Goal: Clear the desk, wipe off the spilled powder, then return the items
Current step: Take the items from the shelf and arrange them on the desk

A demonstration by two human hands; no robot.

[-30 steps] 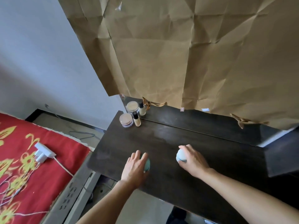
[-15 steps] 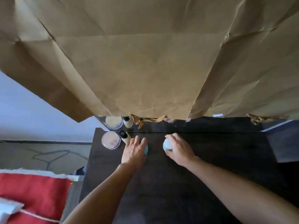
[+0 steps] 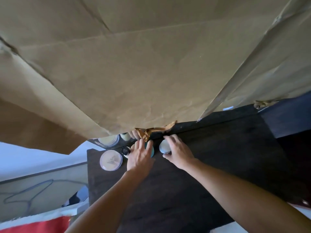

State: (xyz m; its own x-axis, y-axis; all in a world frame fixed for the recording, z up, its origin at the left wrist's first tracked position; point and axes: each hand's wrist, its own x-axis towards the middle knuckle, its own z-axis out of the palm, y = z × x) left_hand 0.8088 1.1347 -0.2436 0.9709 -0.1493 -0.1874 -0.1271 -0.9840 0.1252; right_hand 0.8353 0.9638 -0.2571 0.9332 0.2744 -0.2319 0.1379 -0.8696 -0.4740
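Note:
On the dark wooden desk (image 3: pixel 185 190), near its back edge, my left hand (image 3: pixel 140 156) lies over a teal jar (image 3: pixel 151 148), fingers wrapped round it. Just to the right, my right hand (image 3: pixel 178 153) grips a pale blue-white jar (image 3: pixel 164 146) from the side. Both jars stand on the desk top. Left of my left hand stand a small black-capped bottle (image 3: pixel 125 150) and a round clear-lidded powder jar (image 3: pixel 111 160).
Brown paper (image 3: pixel 151 64) covers a mirror behind the desk; a strip of mirror below it reflects the jars. A torn tape scrap (image 3: pixel 148 133) hangs at the paper's lower edge. A red bedcover (image 3: pixel 37 226) lies at the lower left beyond the desk's left edge.
Both hands have carried their jars from the desk's front toward the back edge, beside the powder jar and small bottle. The camera has tilted and moved closer.

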